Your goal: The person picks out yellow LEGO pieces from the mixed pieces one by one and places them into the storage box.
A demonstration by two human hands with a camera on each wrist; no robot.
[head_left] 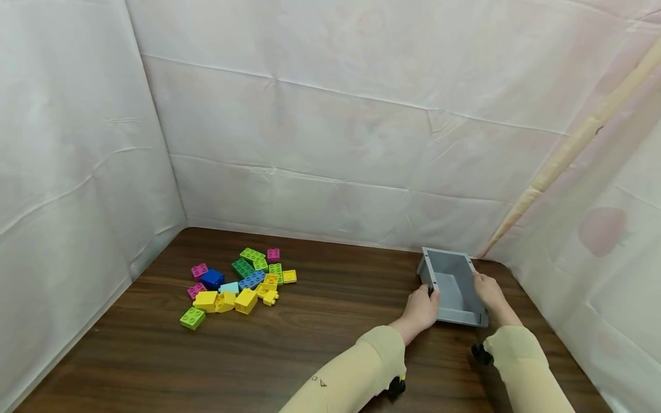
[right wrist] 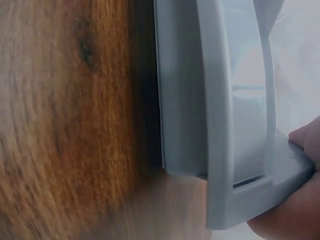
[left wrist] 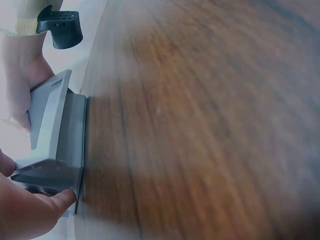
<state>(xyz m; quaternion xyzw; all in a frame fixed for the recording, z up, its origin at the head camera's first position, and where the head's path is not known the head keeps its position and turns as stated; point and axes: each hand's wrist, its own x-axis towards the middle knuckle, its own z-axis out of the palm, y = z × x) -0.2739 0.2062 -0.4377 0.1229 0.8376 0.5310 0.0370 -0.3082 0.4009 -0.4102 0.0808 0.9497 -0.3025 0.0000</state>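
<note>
A grey plastic bin (head_left: 459,316) with a low front lip is at the right side of the table, its inner floor visible from above. My left hand (head_left: 419,310) grips its left wall, thumb at the rim and fingers on the outside. On the opposite wall, my right hand (head_left: 489,291) holds the rim. In the left wrist view, left fingers (left wrist: 62,200) press the bin's side (left wrist: 72,130) low down, close over the tabletop. The right wrist view shows the bin's lip (right wrist: 217,115) up close, with the right hand (right wrist: 295,205) pinching its corner edge.
Several toy building blocks (head_left: 251,279) in yellow, green, blue and pink lie loosely grouped on the left of the brown wooden table (head_left: 330,287). White cloth walls (head_left: 330,143) stand behind and at both sides. A covered pole (head_left: 563,155) slants down at the back right corner.
</note>
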